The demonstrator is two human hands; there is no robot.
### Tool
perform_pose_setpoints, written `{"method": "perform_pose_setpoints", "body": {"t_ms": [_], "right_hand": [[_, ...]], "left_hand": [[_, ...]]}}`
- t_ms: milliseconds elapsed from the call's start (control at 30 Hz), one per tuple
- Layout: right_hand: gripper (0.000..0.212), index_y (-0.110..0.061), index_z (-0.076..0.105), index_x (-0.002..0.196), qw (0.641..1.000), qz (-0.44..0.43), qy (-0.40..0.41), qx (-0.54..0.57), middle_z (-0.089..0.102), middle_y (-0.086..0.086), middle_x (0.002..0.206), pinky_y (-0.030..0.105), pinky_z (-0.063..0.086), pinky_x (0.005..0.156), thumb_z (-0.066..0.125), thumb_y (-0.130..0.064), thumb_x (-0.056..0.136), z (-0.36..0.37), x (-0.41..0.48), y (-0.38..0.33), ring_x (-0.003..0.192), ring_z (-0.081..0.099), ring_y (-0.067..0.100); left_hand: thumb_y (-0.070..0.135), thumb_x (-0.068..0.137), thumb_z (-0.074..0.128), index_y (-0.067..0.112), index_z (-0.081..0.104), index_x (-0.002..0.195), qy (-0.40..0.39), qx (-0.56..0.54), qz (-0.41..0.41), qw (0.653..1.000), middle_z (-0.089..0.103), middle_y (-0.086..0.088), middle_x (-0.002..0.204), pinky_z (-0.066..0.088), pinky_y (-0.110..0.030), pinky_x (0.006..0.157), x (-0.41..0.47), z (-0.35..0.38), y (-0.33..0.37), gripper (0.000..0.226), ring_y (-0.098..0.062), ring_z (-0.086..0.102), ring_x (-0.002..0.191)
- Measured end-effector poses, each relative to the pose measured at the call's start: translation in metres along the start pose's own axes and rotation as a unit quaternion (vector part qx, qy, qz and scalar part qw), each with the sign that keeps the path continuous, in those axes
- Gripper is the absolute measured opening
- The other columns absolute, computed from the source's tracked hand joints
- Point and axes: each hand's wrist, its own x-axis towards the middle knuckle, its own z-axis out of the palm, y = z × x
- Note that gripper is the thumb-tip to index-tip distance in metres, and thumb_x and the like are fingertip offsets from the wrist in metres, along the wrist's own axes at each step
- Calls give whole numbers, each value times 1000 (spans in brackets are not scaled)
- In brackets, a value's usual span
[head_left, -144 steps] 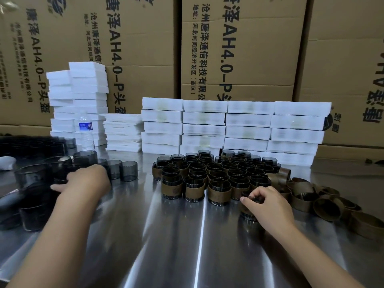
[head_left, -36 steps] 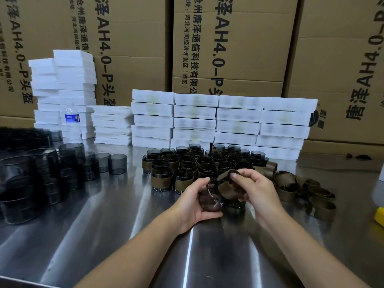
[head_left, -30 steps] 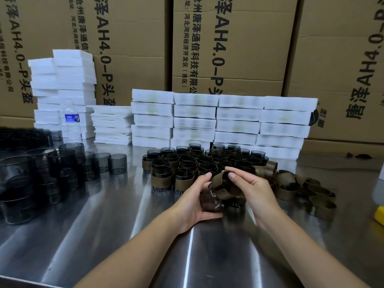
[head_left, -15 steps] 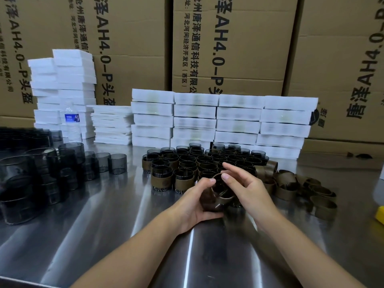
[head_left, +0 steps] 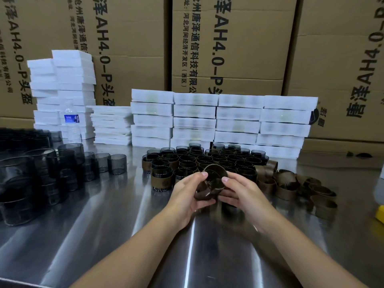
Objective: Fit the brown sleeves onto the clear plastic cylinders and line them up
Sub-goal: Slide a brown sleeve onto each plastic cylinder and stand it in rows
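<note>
Steel tabletop (head_left: 187, 246) runs from the near edge to a wall of cartons (head_left: 228, 48), and just above its middle both hands hold one cylinder (head_left: 215, 176) tilted, mouth toward the camera. The left hand (head_left: 185, 194) curls round its left side and underside, thumb on the rim; the right hand (head_left: 241, 192) mirrors it, thumb on the opposite rim, fingers closed under a brown sleeve (head_left: 204, 195) that sits partway on the lower body. To finish well, I would push the sleeve evenly with both hands so it does not cock, then seat it level. Just beyond stand the sleeved cylinders (head_left: 199, 161) in close rows, open tops up, apparently empty. Loose sleeves (head_left: 291, 183) lie right; bare cylinders (head_left: 41, 169) crowd left, some stacked. Farther back are white foam blocks (head_left: 218, 119) and a water bottle (head_left: 70, 121).
</note>
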Motion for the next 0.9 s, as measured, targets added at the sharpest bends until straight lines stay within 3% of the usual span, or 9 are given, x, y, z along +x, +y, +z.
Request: {"method": "perform_pose_setpoints", "body": {"t_ms": [133, 267, 400, 633, 900], "right_hand": [[24, -22, 70, 105, 1000, 2, -10, 0, 73, 4, 102, 34, 54, 86, 49, -14, 96, -3, 0, 0, 95, 69, 20], [29, -25, 72, 102, 1000, -4, -20, 0, 73, 6, 102, 32, 55, 80, 47, -11, 97, -5, 1, 0, 96, 69, 22], [33, -24, 72, 101, 1000, -2, -25, -15, 73, 6, 100, 28, 57, 74, 44, -7, 97, -8, 2, 1, 94, 70, 21], [38, -22, 69, 103, 999, 16, -26, -31, 74, 4, 98, 28, 57, 70, 40, 1, 97, -8, 2, 3, 95, 70, 17], [43, -19, 68, 101, 999, 28, -40, -9, 74, 2, 94, 29, 57, 69, 36, 9, 96, -9, 1, 3, 90, 70, 14]], "left_hand": [[27, 78, 69, 10, 76, 90, 19, 28, 17, 999, 69, -22, 107, 58, -49, 78, -3, 1, 1, 22, -34, 69, 97], [20, 88, 66, 10, 73, 100, 32, 39, 16, 999, 72, -15, 97, 59, -45, 73, -3, 1, 2, 17, -28, 71, 92], [19, 85, 70, 6, 62, 122, 52, 50, 11, 997, 70, -16, 105, 59, -47, 72, -4, 3, 2, 39, -30, 70, 97], [13, 82, 73, 17, 67, 108, 71, 42, 10, 997, 76, 1, 79, 58, -38, 58, -1, 2, -3, 27, -15, 74, 76], [12, 75, 79, 25, 68, 100, 78, 50, 7, 996, 72, -5, 101, 59, -40, 60, -1, 2, -5, 31, -20, 71, 90]]}}
